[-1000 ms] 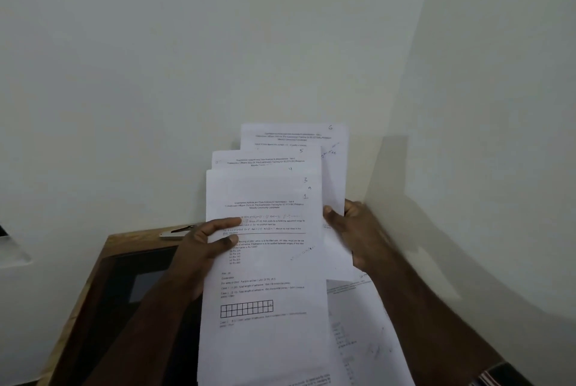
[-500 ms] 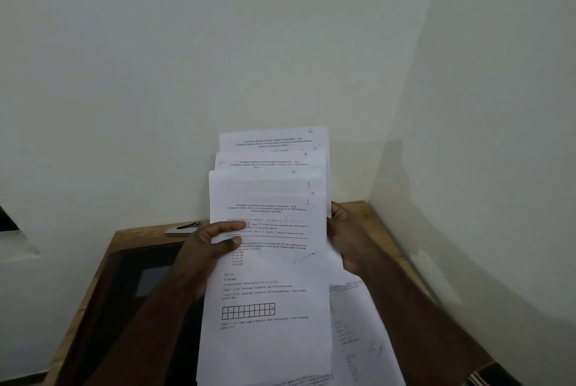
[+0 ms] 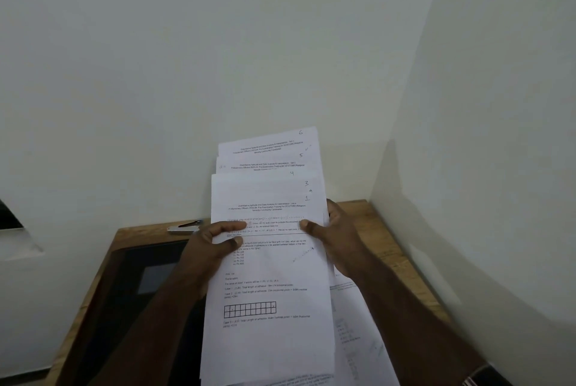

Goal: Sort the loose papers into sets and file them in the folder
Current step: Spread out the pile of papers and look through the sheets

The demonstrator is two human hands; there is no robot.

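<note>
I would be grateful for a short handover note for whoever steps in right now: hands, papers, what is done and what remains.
Left hand: grips the left edge of the fanned stack of papers, thumb on the front sheet.
Right hand: pinches the right edge.
The stack is held upright above the wooden desk; handwritten numbers 1, 3, 4, 5 and 6 show at the top corners.
More loose sheets lie underneath at right.
No folder is identifiable in view.
Left: finish sorting, then file.
</note>
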